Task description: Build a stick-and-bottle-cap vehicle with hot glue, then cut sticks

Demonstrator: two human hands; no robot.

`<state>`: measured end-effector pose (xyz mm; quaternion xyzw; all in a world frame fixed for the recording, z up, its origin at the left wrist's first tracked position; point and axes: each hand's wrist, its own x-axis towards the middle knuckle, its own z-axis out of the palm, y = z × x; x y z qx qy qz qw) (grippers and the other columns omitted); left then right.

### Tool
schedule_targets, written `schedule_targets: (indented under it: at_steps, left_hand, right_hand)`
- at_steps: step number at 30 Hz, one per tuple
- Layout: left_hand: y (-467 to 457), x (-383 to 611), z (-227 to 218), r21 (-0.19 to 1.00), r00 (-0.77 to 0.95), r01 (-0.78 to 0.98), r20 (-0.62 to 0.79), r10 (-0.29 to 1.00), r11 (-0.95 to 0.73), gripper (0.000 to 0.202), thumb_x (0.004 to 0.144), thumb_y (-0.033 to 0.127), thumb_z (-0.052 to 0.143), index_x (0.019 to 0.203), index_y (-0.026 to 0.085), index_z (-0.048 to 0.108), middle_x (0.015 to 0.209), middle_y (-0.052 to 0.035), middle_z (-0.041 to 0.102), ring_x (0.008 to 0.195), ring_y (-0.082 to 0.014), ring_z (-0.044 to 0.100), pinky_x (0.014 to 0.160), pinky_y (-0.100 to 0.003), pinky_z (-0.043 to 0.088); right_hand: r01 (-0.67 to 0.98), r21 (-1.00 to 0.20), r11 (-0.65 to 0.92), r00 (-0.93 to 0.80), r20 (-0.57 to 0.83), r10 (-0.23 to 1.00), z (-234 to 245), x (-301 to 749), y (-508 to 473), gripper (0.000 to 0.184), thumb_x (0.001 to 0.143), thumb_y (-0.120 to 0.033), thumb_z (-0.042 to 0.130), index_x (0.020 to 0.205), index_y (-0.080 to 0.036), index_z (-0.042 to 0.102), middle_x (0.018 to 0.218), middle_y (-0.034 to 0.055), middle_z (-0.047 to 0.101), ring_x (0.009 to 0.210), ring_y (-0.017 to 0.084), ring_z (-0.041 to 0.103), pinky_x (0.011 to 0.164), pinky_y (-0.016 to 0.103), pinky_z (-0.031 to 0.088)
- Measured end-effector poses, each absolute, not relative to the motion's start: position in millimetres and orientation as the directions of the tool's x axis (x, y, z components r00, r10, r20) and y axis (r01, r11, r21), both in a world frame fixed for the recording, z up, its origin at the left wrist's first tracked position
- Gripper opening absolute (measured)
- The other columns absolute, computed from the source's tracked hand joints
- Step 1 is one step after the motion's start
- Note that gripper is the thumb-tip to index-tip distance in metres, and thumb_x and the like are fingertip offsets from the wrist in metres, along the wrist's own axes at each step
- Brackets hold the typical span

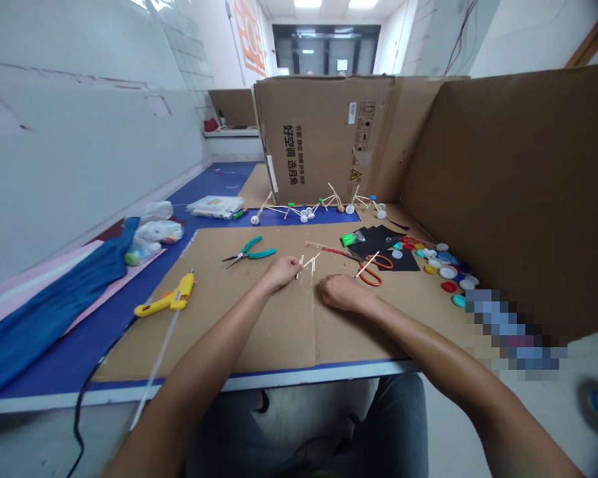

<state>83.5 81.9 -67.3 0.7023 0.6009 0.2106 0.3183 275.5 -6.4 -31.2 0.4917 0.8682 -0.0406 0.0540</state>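
My left hand (pixel 282 271) rests on the cardboard sheet (pixel 259 332) with its fingers pinched on a small wooden stick piece (pixel 300 267). A second little stick assembly (pixel 312 263) lies just to its right. My right hand (pixel 343 293) lies curled in a loose fist on the cardboard below the sticks; whatever it may hold is hidden. Orange-handled scissors (pixel 373 269) lie just beyond the right hand.
Teal pliers (pixel 252 253) and a yellow glue gun (pixel 168 300) with its black cord lie to the left. Several bottle caps (pixel 441 265) and black sheets (pixel 383 242) sit at the right. Stick-and-cap figures (pixel 319 204) stand before a cardboard box (pixel 323 136). Blue cloth (pixel 54 305) lies far left.
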Motion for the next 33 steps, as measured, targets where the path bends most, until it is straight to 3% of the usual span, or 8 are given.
schedule_targets:
  at_steps: [8, 14, 21, 27, 33]
  left_hand:
    - [116.9, 90.3, -51.8, 0.454, 0.243, 0.876, -0.123, 0.962, -0.163, 0.012, 0.074, 0.024, 0.060, 0.066, 0.017, 0.065, 0.057, -0.0017, 0.060, 0.057, -0.0154, 0.051, 0.056, -0.026, 0.032]
    - [120.5, 99.1, -41.3, 0.314, 0.283, 0.921, -0.128, 0.950, -0.232, 0.013, 0.078, 0.026, 0.060, 0.076, 0.017, 0.070, 0.082, -0.0106, 0.073, 0.074, -0.0212, 0.063, 0.066, -0.028, 0.040]
    - [107.5, 90.0, -39.5, 0.251, 0.317, 0.919, -0.016, 0.948, -0.303, 0.024, 0.085, 0.027, 0.056, 0.105, 0.020, 0.069, 0.105, -0.0124, 0.073, 0.095, -0.0249, 0.066, 0.079, -0.031, 0.045]
    - [79.6, 84.2, -45.2, 0.094, 0.573, 0.809, 0.091, 0.814, -0.580, 0.025, 0.091, 0.020, 0.049, 0.096, 0.019, 0.073, 0.104, -0.0125, 0.072, 0.097, -0.0236, 0.066, 0.084, -0.031, 0.046]
    - [77.6, 91.3, -46.7, 0.035, 0.640, 0.764, 0.082, 0.764, -0.644, 0.023, 0.091, 0.018, 0.051, 0.090, 0.015, 0.074, 0.101, -0.0165, 0.071, 0.100, -0.0262, 0.065, 0.089, -0.035, 0.046]
  right_hand:
    - [0.854, -0.266, 0.448, -0.459, 0.022, 0.888, -39.4, 294.1, -2.4, 0.015, 0.083, -0.015, 0.056, 0.090, -0.016, 0.068, 0.089, 0.0081, 0.074, 0.078, 0.017, 0.063, 0.065, 0.025, 0.034]
    - [0.806, -0.357, 0.471, -0.497, 0.024, 0.868, -42.3, 287.3, 15.1, 0.020, 0.081, -0.014, 0.059, 0.096, -0.017, 0.072, 0.090, 0.0054, 0.074, 0.081, 0.017, 0.064, 0.067, 0.023, 0.035]
    - [0.791, -0.233, 0.566, -0.605, -0.150, 0.782, -31.7, 272.2, 20.2, 0.018, 0.084, -0.021, 0.063, 0.094, -0.020, 0.077, 0.093, 0.0063, 0.077, 0.088, 0.020, 0.069, 0.069, 0.024, 0.038]
    - [0.818, -0.141, 0.558, -0.576, -0.206, 0.791, -33.8, 266.5, 13.9, 0.023, 0.090, -0.018, 0.055, 0.099, -0.016, 0.076, 0.099, 0.0116, 0.077, 0.091, 0.022, 0.070, 0.072, 0.025, 0.042]
    - [0.811, -0.095, 0.577, -0.584, -0.195, 0.788, -36.5, 261.9, 5.2, 0.029, 0.096, -0.016, 0.044, 0.105, -0.009, 0.072, 0.110, 0.0180, 0.074, 0.100, 0.023, 0.069, 0.083, 0.026, 0.046]
